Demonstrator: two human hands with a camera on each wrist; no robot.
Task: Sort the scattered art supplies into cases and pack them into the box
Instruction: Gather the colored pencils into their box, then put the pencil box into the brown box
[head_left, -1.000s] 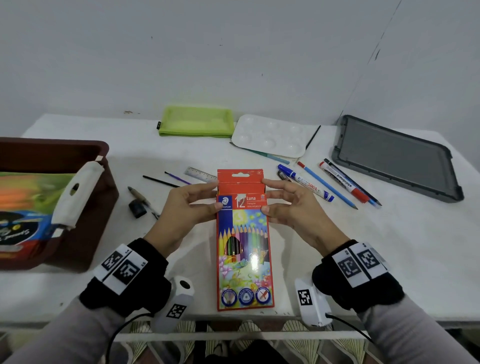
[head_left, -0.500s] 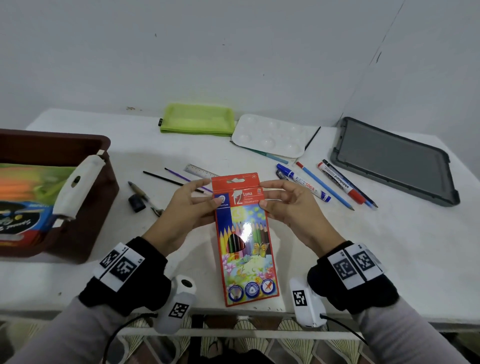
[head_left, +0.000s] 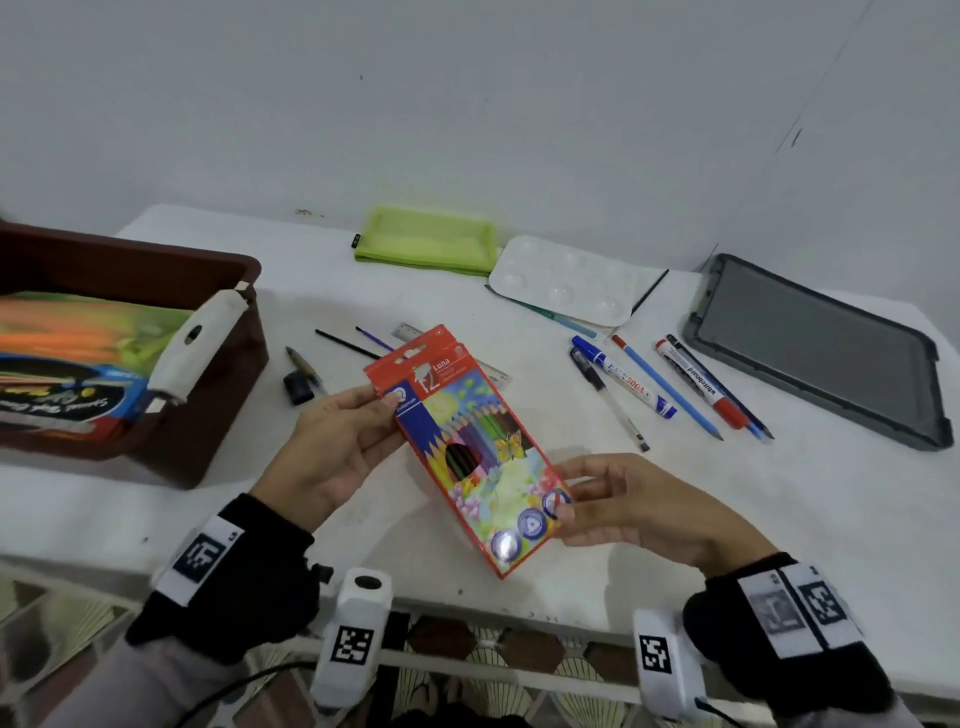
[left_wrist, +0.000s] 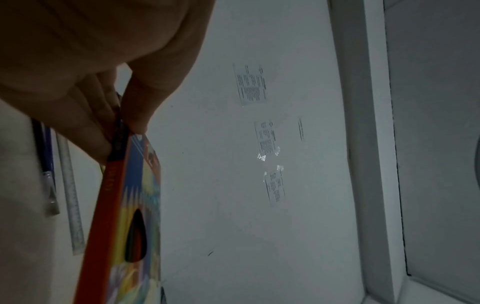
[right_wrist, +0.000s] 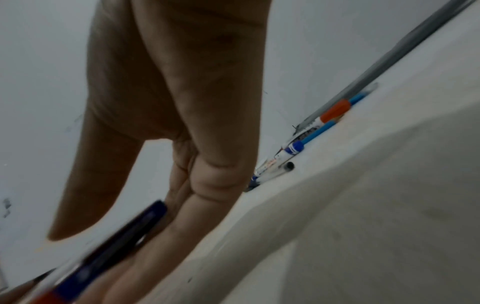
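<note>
Left hand (head_left: 332, 447) pinches the coloured-pencil box (head_left: 467, 452) by its top, right hand (head_left: 623, 506) gripping the bottom corner, lifted above the surface (head_left: 779, 519). Brown box (head_left: 218, 415) (partly filled) waits left; pens (head_left: 670, 384), brushes (head_left: 358, 340), green pouch (head_left: 426, 239) remain unsorted.

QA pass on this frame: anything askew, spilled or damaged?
Nothing damaged or spilled. Only the pencil box sits askew: held tilted above the table, left hand pinching its top corner, right hand at its bottom end.
</note>
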